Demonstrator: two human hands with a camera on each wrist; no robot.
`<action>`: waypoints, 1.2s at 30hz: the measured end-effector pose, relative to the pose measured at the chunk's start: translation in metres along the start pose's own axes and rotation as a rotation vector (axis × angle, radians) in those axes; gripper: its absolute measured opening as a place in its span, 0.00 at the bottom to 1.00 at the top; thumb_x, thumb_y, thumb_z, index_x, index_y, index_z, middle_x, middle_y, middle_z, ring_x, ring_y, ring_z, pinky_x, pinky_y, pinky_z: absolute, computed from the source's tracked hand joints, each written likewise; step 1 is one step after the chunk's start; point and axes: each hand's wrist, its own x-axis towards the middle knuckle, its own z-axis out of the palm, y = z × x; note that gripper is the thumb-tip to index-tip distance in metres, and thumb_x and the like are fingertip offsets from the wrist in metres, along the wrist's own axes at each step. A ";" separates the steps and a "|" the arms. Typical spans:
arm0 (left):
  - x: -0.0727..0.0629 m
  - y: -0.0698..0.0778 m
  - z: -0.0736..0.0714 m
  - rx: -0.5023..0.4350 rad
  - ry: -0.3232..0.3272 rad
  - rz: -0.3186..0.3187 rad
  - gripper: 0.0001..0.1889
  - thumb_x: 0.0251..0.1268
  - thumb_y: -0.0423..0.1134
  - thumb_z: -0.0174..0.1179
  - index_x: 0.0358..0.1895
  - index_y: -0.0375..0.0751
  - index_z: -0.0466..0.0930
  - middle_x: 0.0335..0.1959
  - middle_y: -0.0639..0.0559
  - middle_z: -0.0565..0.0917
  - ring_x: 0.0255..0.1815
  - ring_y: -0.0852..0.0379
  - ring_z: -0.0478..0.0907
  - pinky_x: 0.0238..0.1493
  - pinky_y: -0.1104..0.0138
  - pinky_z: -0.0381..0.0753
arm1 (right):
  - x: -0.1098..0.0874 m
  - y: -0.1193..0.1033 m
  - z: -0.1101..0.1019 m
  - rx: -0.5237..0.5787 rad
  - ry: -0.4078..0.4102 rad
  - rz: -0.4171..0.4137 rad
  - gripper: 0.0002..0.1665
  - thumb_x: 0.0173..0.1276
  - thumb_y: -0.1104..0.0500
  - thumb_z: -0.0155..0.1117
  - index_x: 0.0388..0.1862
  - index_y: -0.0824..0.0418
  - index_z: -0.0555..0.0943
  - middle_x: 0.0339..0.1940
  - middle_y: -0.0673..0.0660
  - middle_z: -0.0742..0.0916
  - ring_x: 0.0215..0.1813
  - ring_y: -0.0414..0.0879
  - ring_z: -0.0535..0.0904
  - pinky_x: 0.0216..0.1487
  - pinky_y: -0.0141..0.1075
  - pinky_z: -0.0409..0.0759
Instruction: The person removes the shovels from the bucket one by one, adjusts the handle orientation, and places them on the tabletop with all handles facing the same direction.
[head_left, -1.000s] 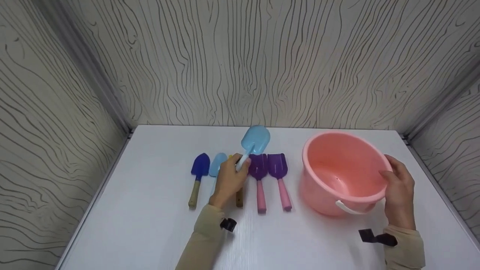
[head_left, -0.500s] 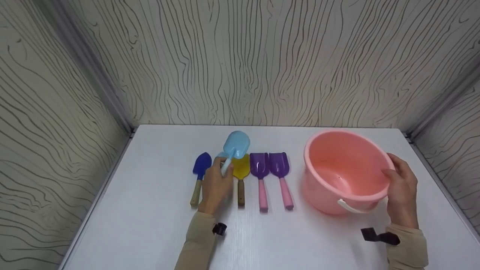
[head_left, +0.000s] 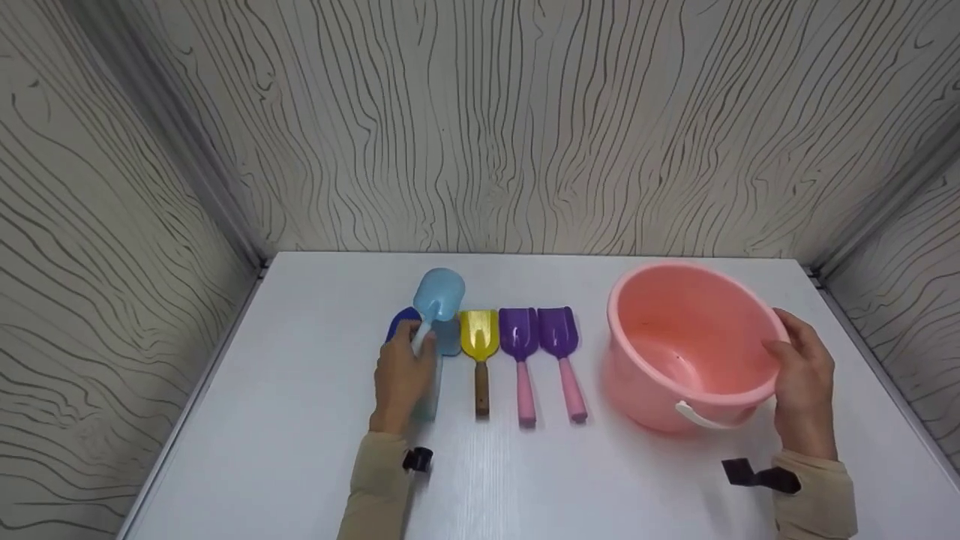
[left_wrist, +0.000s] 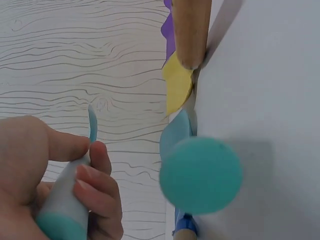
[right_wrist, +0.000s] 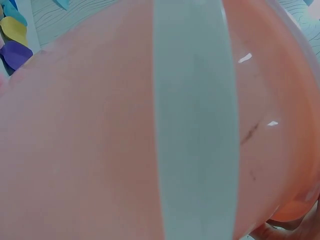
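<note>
My left hand (head_left: 405, 379) grips the pale handle of a light blue toy shovel (head_left: 439, 294), raised above the table with its blade pointing away. In the left wrist view, thumb and fingers wrap that handle (left_wrist: 65, 197). Beneath lie a second light blue shovel (head_left: 450, 339) and a dark blue shovel (head_left: 402, 318), both partly covered by the hand. The teal handle end (left_wrist: 200, 175) of the second one looms close to the left wrist camera. My right hand (head_left: 804, 375) holds the rim of a pink bucket (head_left: 649, 401) on its right side; the bucket leans slightly.
Right of the left hand, a yellow shovel (head_left: 480, 330) and two purple shovels with pink handles, one (head_left: 518, 330) beside the other (head_left: 557, 330), lie in a row. The bucket's white handle (head_left: 701, 417) hangs at its front. A patterned wall (head_left: 495, 135) borders the white table (head_left: 285, 450).
My left hand has carried the light blue shovel leftward, from near the purple shovels to over the dark blue one. The yellow shovel has come into full view. Right hand and bucket stay nearly still.
</note>
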 end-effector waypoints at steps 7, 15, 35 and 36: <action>0.003 -0.009 -0.012 -0.022 0.016 -0.048 0.21 0.82 0.47 0.58 0.67 0.37 0.77 0.58 0.41 0.87 0.52 0.45 0.86 0.55 0.46 0.84 | -0.001 -0.002 -0.002 0.015 -0.004 0.000 0.29 0.86 0.61 0.49 0.83 0.56 0.67 0.68 0.45 0.78 0.59 0.37 0.80 0.49 0.22 0.83; 0.007 -0.014 -0.024 -0.013 0.011 -0.073 0.19 0.82 0.46 0.58 0.65 0.38 0.79 0.54 0.42 0.88 0.46 0.47 0.84 0.48 0.50 0.85 | 0.003 -0.006 -0.001 0.022 0.007 -0.016 0.30 0.85 0.62 0.49 0.82 0.58 0.67 0.65 0.45 0.79 0.58 0.37 0.79 0.48 0.22 0.83; 0.010 -0.052 -0.050 -0.003 0.024 -0.163 0.18 0.82 0.45 0.57 0.64 0.39 0.79 0.57 0.41 0.86 0.50 0.46 0.82 0.51 0.51 0.81 | 0.000 0.001 0.000 0.001 -0.010 -0.005 0.30 0.86 0.61 0.49 0.83 0.58 0.66 0.66 0.44 0.78 0.59 0.37 0.78 0.49 0.21 0.82; 0.010 -0.053 -0.051 -0.003 0.022 -0.177 0.18 0.83 0.45 0.57 0.64 0.39 0.78 0.58 0.41 0.86 0.52 0.45 0.82 0.53 0.49 0.81 | 0.000 0.001 0.000 -0.001 -0.009 -0.003 0.30 0.86 0.61 0.49 0.83 0.57 0.66 0.66 0.44 0.78 0.59 0.37 0.78 0.49 0.21 0.82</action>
